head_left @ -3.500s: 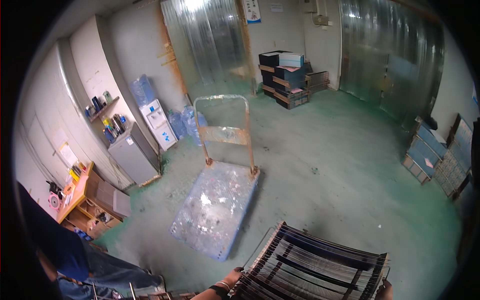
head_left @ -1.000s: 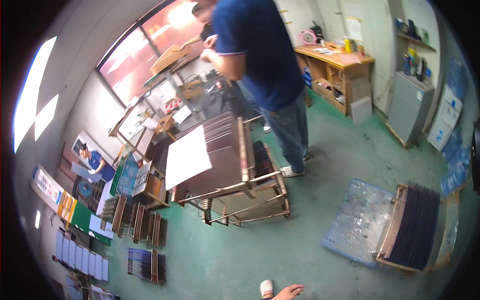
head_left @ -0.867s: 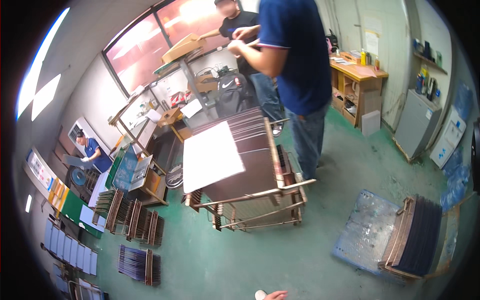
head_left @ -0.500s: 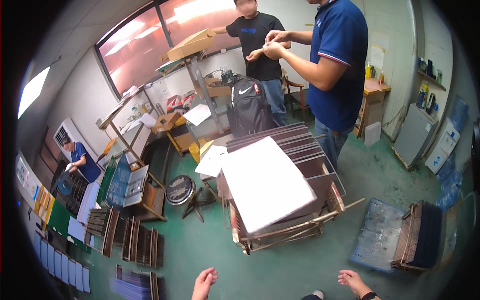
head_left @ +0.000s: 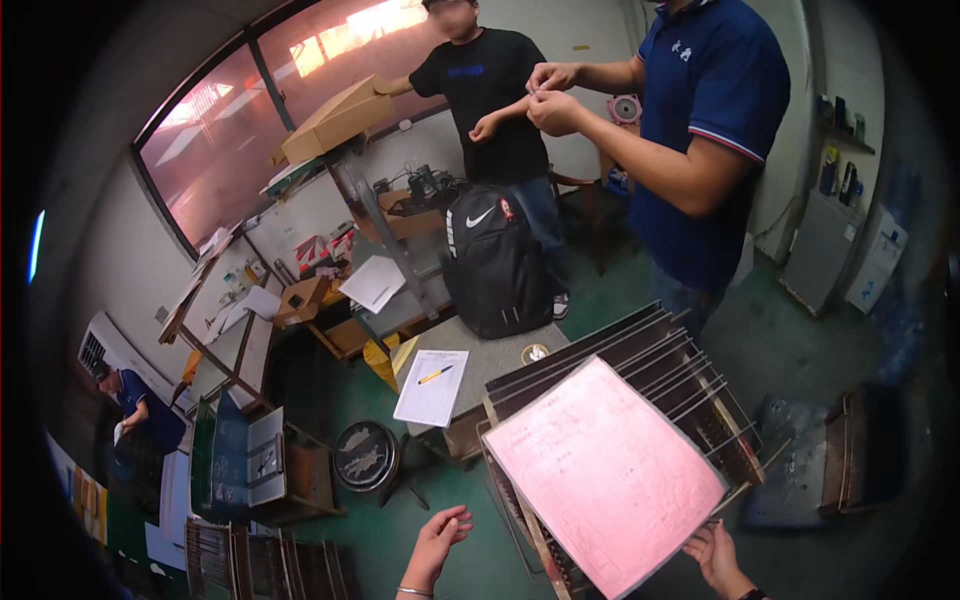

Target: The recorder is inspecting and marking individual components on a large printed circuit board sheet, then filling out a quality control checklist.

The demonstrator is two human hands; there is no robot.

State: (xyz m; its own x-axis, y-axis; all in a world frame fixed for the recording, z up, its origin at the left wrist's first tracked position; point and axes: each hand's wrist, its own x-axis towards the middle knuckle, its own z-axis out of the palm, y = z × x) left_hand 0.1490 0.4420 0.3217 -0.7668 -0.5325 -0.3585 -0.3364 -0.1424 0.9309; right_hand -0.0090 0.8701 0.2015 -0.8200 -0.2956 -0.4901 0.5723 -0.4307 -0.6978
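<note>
A large pink rectangular panel (head_left: 605,470) with faint line markings lies tilted on top of a metal wire rack (head_left: 690,380). My right hand (head_left: 712,560) is at the panel's lower right edge, fingers apart and slightly bent. Whether its fingertips touch the edge cannot be made out. My left hand (head_left: 436,545) hovers over the floor, left of the rack, with loosely bent fingers and nothing in it.
Beyond the rack, a grey table (head_left: 495,352) bears a black backpack (head_left: 497,262) and a paper sheet with a pen (head_left: 436,375). Two people stand behind it. A round stool (head_left: 366,455) is at left; more racks (head_left: 265,560) stand at lower left.
The view has moved closer to the rack. The panel, washed out white before, now shows pink. My right hand has come to its edge; my left hand remains apart from it.
</note>
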